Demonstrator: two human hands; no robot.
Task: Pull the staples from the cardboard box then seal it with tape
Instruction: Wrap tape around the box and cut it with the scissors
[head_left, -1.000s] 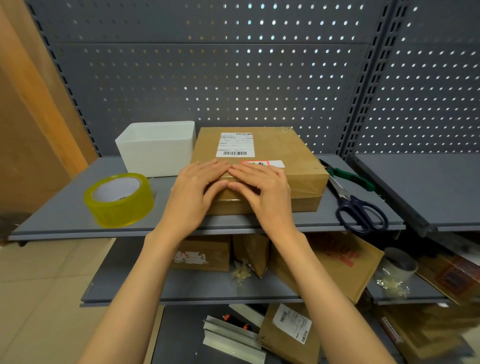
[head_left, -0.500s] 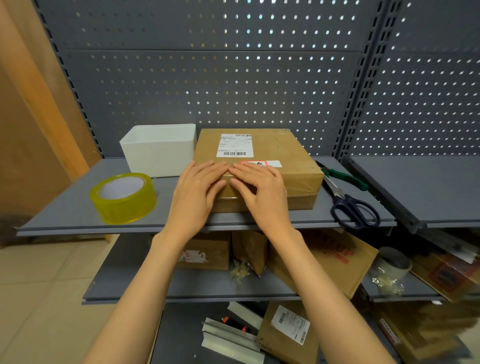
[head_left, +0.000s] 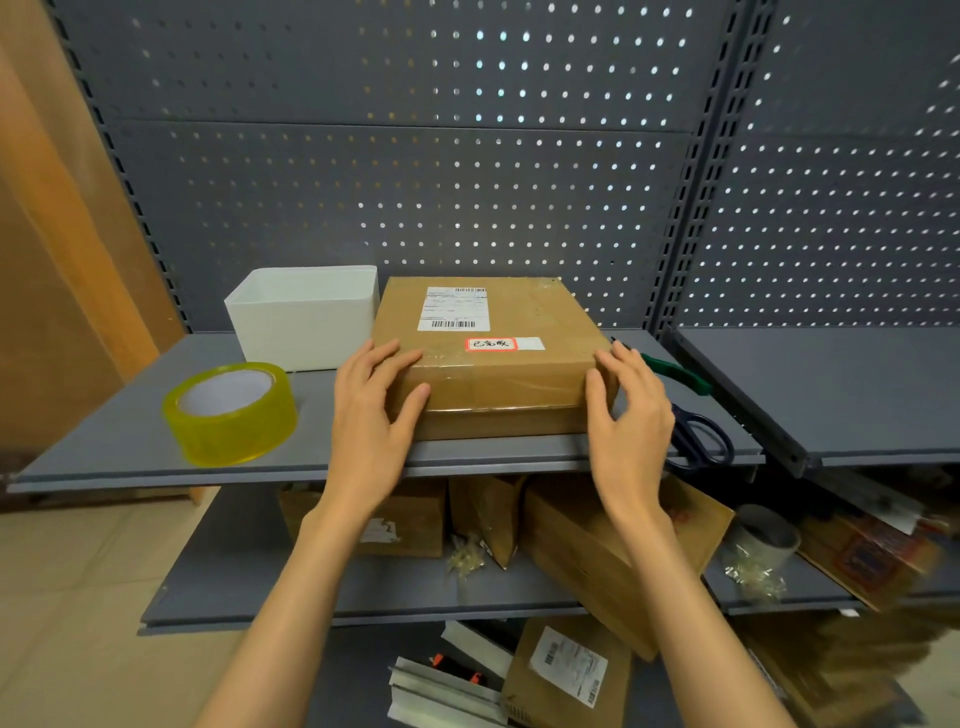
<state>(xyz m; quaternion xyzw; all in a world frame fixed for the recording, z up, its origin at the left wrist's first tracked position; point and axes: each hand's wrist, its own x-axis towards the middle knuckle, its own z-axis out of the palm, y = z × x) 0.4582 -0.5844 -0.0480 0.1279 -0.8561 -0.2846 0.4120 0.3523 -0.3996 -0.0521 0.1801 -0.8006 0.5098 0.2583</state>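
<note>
In the head view, the cardboard box (head_left: 488, 358) is being kept flat on the upper grey shelf (head_left: 571, 452), just right of a white bin (head_left: 306, 317) and near the shelf's front edge. The left hand (head_left: 371, 421) is being laid against the box's near left corner with fingers nearly straight, nothing being clasped; the right hand (head_left: 631, 421) is being held at the near right corner, fingers loosely bent, touching rather than clamping. Clear tape appears to be lying across the top and front, though no staples can be made out. The tape roll (head_left: 231, 413) is sitting well to the left, and the scissors (head_left: 696, 441) are partly hidden behind the right hand. With such a light, open hold, the box is judged liable to be nudged off the front edge, or the scissors knocked down by the right wrist.
</note>
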